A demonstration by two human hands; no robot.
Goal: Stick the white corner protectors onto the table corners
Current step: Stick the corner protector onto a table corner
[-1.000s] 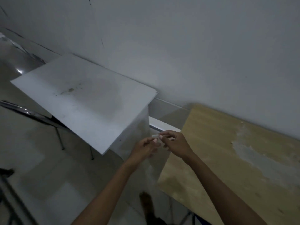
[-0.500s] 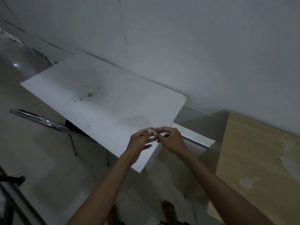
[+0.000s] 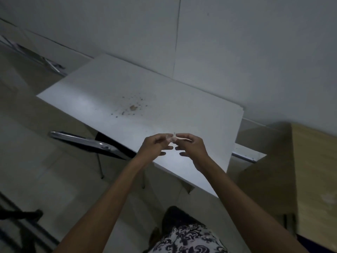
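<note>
A small white corner protector (image 3: 172,138) is held between both hands above the near part of the white table (image 3: 113,99). My left hand (image 3: 154,148) pinches its left side with thumb and fingertips. My right hand (image 3: 190,148) pinches its right side, where a thin pale strip sticks out toward the right. The lower fingers of both hands are spread loosely. The table's near right corner (image 3: 217,195) lies below and to the right of the hands. The far right corner (image 3: 242,108) is near the wall.
Brown crumbs or stains (image 3: 132,107) mark the white tabletop. A chair with a chrome frame (image 3: 87,141) is tucked under the table's left side. A wooden table (image 3: 317,179) stands at the right. A lower white ledge (image 3: 249,154) sits between both tables. The grey wall runs behind.
The view has swung left and closer, so the white table now fills the middle and the wooden table has slid to the right edge. Both hands stay together, pinching the small piece.
</note>
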